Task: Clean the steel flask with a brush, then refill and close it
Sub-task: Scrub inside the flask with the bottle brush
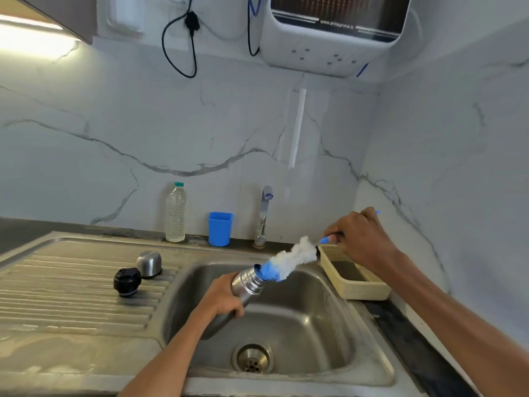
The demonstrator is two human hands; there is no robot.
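At frame centre I see my left hand (221,300) wrapped round the smooth, rigid, probably slippery steel flask (242,287) tilted over the sink (329,319), so mid-body is where to hold it, while my right hand (357,234) pinches the blue-handled, soft white-and-blue bristle brush (289,260) at its mouth.

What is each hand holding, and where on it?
Left hand grips the steel flask around its body; right hand holds the brush by its blue handle.

Silver flask (246,282), blue-and-white brush (289,262), blue cup (219,229), seemingly grey-veined white wall (143,124).
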